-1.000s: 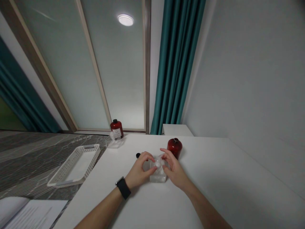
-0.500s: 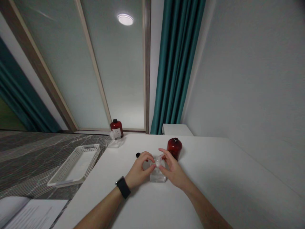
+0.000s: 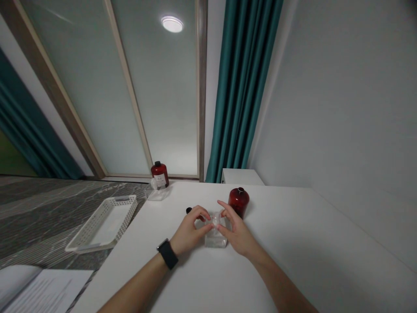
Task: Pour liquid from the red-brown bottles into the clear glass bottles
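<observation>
A clear, square-based container [image 3: 215,241] stands on the white table in front of me, with a rounded clear piece [image 3: 216,218] at its top. My left hand [image 3: 192,229] is closed in a pinch, thumb and fingertips at the left of that clear top piece. From the right, my right hand [image 3: 237,231] pinches the same piece, its index finger raised and stretched out. Just behind my right hand stands a dark red bottle [image 3: 239,201] without a cap. A small black cap [image 3: 188,210] shows partly behind my left hand. The fingers hide part of the clear top.
At the table's back left are a labelled red bottle [image 3: 160,176] with a black cap and another clear container [image 3: 157,194]. A white basket [image 3: 74,241] and an open booklet [image 3: 48,289] lie to the left. A white cabinet [image 3: 243,176] stands behind the table.
Both hands stay at the clear top piece with only slight finger movement. My left hand has shifted a little, covering more of the black cap. The view has tilted very slightly.
</observation>
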A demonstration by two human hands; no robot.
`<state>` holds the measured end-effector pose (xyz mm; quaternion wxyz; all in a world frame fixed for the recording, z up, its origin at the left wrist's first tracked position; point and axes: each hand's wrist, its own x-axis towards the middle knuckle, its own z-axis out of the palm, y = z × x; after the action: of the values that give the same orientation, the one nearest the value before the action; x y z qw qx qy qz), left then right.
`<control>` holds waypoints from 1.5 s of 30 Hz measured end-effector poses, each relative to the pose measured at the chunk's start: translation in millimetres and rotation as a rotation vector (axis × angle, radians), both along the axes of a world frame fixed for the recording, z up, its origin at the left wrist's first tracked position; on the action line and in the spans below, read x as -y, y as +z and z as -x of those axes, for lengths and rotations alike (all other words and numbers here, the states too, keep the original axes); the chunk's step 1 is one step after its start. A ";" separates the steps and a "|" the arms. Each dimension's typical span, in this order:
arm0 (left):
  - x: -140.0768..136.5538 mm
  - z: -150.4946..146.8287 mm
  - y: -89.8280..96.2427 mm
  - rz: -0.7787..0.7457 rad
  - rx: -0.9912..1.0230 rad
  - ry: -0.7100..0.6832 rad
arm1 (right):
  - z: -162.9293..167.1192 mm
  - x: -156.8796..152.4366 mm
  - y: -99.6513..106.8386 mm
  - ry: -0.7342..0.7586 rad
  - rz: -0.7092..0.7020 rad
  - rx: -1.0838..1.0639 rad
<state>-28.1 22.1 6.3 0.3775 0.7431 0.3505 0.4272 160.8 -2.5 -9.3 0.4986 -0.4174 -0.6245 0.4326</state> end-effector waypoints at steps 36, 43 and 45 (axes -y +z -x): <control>-15.4 25.0 -11.7 0.147 -0.043 -0.304 | 5.6 0.2 2.8 0.086 0.101 -0.075; -5.6 18.0 -10.1 0.083 -0.135 -0.169 | 7.7 -0.5 -4.7 -0.012 0.053 -0.053; -5.3 17.1 -10.6 0.098 -0.120 -0.161 | 9.5 -1.1 -7.0 -0.038 0.055 -0.078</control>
<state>-45.2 27.4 -4.4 0.4247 0.7739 0.3319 0.3325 151.3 -1.3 -16.3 0.5190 -0.4256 -0.5842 0.4562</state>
